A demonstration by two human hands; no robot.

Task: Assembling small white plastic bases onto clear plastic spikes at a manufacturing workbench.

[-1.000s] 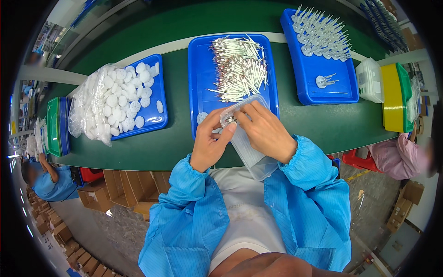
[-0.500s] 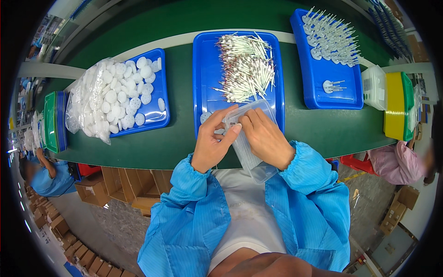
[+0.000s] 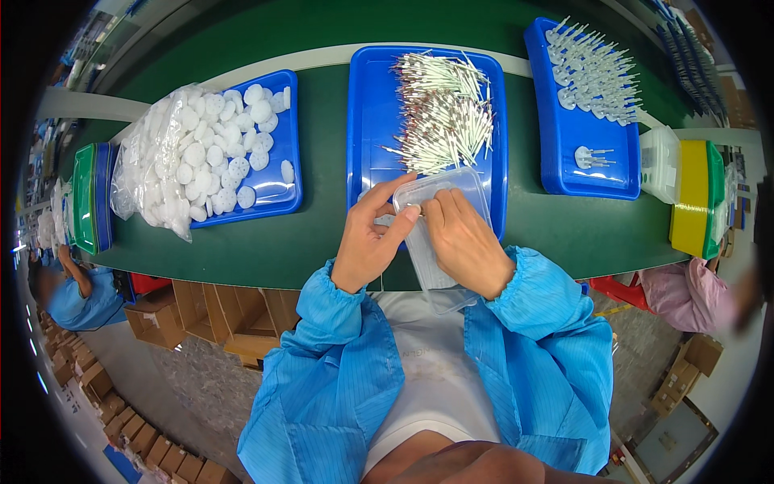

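Note:
A clear plastic box [image 3: 451, 304], long and tilted, is held over the near edge of the middle blue tray. My left hand [image 3: 363, 242] is closed on its left rim, thumb over the edge. The curled fingers of my right hand [image 3: 468, 248] reach into the box, pressed together close to my left thumb. Whatever they pinch is too small and hidden to name. Just beyond, thin white sticks with dark reddish ends [image 3: 443, 121] are heaped in the middle blue tray [image 3: 372, 121]. My left hand partly covers that tray's near left corner.
At left, a blue tray [image 3: 284, 196] and plastic bag [image 3: 129, 181] hold white perforated discs [image 3: 214, 153]. At right, another blue tray [image 3: 592, 184] bears discs fitted with upright sticks [image 3: 592, 77]. Clear containers [image 3: 659, 165] and yellow-green trays [image 3: 692, 194] stand beyond. Two people sit at either side.
The view has shifted a little, so the middle and right trays appear farther right. Both hands keep nearly the same hold on the box, with my right fingers still inside it.

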